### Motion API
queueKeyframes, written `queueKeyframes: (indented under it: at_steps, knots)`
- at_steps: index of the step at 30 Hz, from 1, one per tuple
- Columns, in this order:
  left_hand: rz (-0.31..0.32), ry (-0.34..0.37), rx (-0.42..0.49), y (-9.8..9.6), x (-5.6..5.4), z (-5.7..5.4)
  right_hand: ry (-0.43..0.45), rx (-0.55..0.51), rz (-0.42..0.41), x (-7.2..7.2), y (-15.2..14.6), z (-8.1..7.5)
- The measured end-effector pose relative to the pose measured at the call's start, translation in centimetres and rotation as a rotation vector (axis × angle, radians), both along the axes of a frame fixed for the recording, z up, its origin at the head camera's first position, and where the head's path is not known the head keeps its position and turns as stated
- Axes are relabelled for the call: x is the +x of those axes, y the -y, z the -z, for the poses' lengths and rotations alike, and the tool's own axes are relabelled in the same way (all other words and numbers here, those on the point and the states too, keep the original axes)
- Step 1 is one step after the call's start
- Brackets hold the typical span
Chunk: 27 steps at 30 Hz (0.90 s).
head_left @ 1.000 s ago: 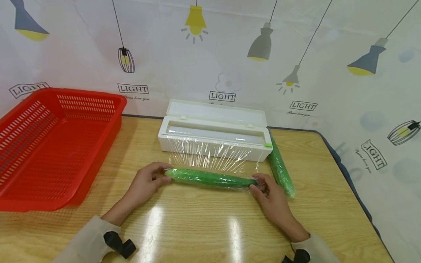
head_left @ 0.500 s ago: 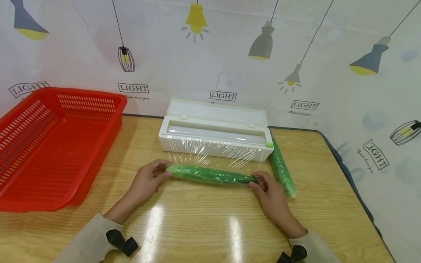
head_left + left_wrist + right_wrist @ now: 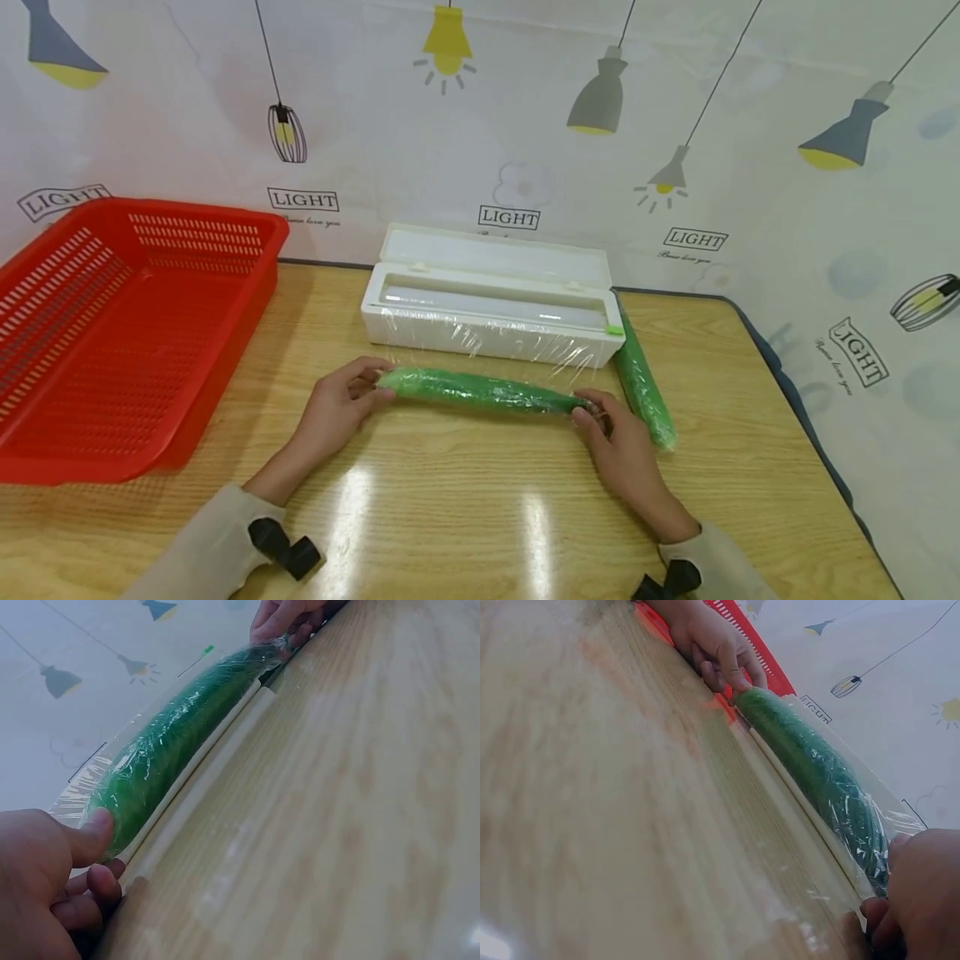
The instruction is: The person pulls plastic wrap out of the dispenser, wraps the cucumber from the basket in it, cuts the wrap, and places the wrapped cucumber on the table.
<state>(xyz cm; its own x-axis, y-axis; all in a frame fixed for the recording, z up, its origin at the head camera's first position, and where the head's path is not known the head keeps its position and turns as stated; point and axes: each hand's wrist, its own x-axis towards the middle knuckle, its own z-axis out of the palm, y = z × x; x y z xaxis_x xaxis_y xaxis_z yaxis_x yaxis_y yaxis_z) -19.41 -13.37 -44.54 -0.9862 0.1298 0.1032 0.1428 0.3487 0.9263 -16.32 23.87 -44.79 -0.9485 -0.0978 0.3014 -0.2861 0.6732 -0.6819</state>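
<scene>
A green cucumber (image 3: 480, 390) wrapped in clear cling film lies crosswise between both hands, in front of the white film box. My left hand (image 3: 341, 408) pinches its pale left end between thumb and fingers; the left wrist view shows the thumb on the film-covered cucumber (image 3: 161, 754). With thumb and fingers my right hand (image 3: 622, 442) grips the darker right end, where the film bunches up. A sheet of cling film (image 3: 480, 337) runs from the cucumber back to the dispenser box (image 3: 487, 312), whose lid stands open and shows the roll inside.
A second film-wrapped cucumber (image 3: 645, 383) lies to the right of the box, close by my right hand. The large red plastic basket (image 3: 255, 308) occupies the table's left side. Behind the wooden table (image 3: 450, 517) hangs a lamp-printed cloth (image 3: 390, 108).
Both hands have moved the cucumber slightly away from me, toward the box, and turned it. The stretch of film between cucumber and box has become shorter. The box and basket stay put.
</scene>
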Motion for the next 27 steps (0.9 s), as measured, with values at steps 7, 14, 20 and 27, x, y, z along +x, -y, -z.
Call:
queueKeyframes:
  at_steps: [7, 14, 20, 27]
  knots:
    - [-0.021, -0.001, -0.002, -0.3, -0.3, 0.3, 0.002, 0.01, 0.003, 0.1, 0.1, -0.3]
    - [-0.024, 0.024, -0.03, -0.3, -0.6, 0.3, -0.031, -0.017, 0.075, -0.4, 0.9, -0.2]
    - [-0.028, 0.058, -0.017, -0.3, -0.5, 0.2, -0.01, -0.019, 0.135, -0.7, 1.1, 0.1]
    - [-0.092, 0.014, -0.052, -0.9, -0.6, 0.1, 0.007, -0.022, 0.174, -0.5, 1.3, -0.2]
